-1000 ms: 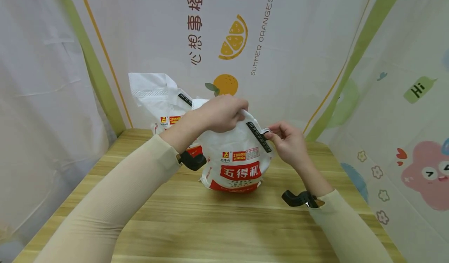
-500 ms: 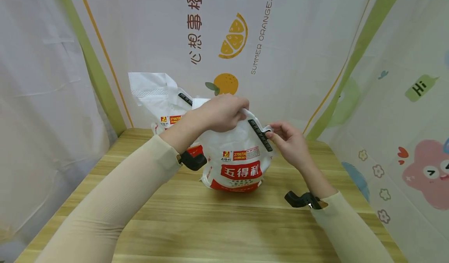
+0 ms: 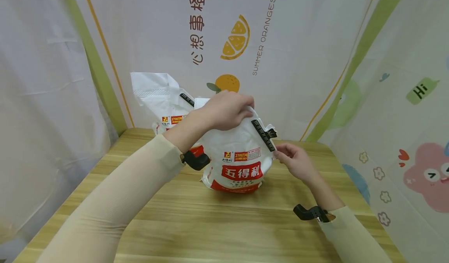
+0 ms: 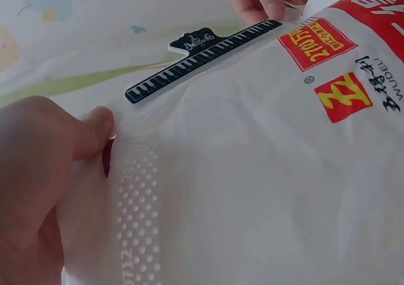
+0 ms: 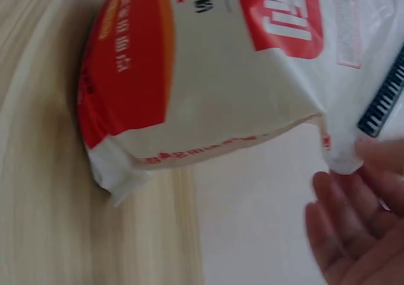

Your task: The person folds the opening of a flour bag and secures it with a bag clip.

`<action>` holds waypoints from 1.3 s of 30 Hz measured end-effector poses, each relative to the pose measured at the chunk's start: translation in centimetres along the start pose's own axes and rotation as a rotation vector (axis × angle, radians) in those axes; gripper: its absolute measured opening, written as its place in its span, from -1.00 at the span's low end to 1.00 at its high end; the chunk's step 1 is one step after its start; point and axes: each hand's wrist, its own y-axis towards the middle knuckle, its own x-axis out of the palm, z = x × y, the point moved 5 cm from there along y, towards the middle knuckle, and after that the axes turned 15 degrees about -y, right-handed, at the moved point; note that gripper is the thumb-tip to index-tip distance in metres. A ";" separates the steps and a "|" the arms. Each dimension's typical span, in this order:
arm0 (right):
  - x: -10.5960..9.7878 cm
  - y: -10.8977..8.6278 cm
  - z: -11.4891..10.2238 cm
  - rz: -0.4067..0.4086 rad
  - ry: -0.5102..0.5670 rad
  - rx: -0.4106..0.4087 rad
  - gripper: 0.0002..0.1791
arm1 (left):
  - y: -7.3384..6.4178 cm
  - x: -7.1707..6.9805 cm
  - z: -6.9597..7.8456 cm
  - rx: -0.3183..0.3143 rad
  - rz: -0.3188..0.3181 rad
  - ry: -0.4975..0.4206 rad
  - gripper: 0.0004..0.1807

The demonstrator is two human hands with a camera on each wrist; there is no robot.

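Note:
A white flour bag point(image 3: 238, 144) with red print stands upright on the wooden table. My left hand point(image 3: 229, 109) grips its gathered top edge; in the left wrist view the thumb point(image 4: 100, 126) presses on the white plastic. A black clip with a piano-key pattern point(image 3: 263, 135) sits on the bag's slanting right edge, its black tab sticking outward. Just below the clip's lower end, my right hand point(image 3: 296, 162) pinches the bag's corner. In the right wrist view, the corner lies at the fingertips point(image 5: 323, 183), close to the clip point(image 5: 384, 96).
Behind on the left is a second white bag point(image 3: 156, 99) with similar print and its own black piano-key clip point(image 3: 186, 99). The wooden table point(image 3: 210, 224) reaches toward me. White printed curtains point(image 3: 287, 60) hang along the back and sides.
My right hand has let go of the clip's tab and moved down to the bag's corner below it. The clip stays on the bag. My left hand keeps its grip.

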 end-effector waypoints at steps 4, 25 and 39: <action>0.6 0.3 0.5 0.051 -0.006 0.029 -0.75 | 0.5 0.3 0.1 -0.017 0.022 0.048 -0.83; 1.5 -0.6 2.2 0.027 0.175 0.153 -0.67 | 0.5 0.5 0.3 -0.033 0.113 0.018 -0.71; 0.4 -0.9 1.8 0.035 0.202 0.059 -0.58 | -11.2 0.0 -8.6 -0.347 0.525 -0.850 -0.35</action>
